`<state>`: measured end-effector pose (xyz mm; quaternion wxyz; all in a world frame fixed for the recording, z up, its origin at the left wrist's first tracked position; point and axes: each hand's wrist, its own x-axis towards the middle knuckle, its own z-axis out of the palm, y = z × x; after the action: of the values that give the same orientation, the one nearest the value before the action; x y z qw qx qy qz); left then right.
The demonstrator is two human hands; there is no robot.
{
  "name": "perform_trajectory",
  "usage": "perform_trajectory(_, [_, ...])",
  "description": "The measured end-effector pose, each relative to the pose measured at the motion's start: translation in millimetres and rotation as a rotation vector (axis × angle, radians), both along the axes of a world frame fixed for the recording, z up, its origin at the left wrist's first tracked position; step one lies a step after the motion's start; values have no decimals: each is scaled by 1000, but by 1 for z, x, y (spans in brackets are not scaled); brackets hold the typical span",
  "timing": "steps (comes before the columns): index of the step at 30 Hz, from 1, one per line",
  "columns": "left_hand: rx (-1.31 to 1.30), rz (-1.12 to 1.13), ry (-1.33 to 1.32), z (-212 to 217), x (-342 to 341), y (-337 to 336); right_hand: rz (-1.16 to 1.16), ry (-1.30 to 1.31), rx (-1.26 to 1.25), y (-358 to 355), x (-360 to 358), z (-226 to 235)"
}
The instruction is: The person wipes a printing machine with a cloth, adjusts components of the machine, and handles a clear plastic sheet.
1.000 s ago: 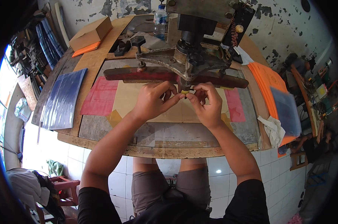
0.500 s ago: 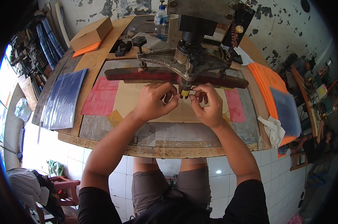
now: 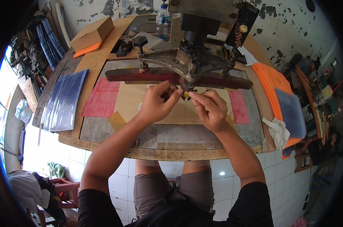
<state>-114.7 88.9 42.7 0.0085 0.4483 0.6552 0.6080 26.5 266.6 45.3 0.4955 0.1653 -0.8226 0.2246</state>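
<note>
Below metal bracket (image 3: 191,72), yellow piece (image 3: 185,95) touching right grip (image 3: 213,112), left grip (image 3: 158,104) just beside; both nearly closed, hold unclear.

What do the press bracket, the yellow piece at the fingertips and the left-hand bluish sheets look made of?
Press bracket: probably cast metal, dull, grimy, from its rough, worn surface.
Yellow piece: perhaps plastic, from its colour; too small to settle.
Bluish sheets: likely glossy plastic, given the streaky glare.

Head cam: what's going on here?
A person has both hands up at the metal machine head. The right hand has its fingertips at a small yellow piece below it; the left hand is close beside. A tan sheet lies underneath, red sheets at either side.
</note>
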Motion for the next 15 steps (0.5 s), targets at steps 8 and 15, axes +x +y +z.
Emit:
perform_trajectory(8, [-54, -11, 24, 8, 9, -1, -21, 34, 11, 5, 1, 2])
perform_trajectory(15, [-49, 14, -18, 7, 8, 2, -58, 23, 40, 4, 4, 3])
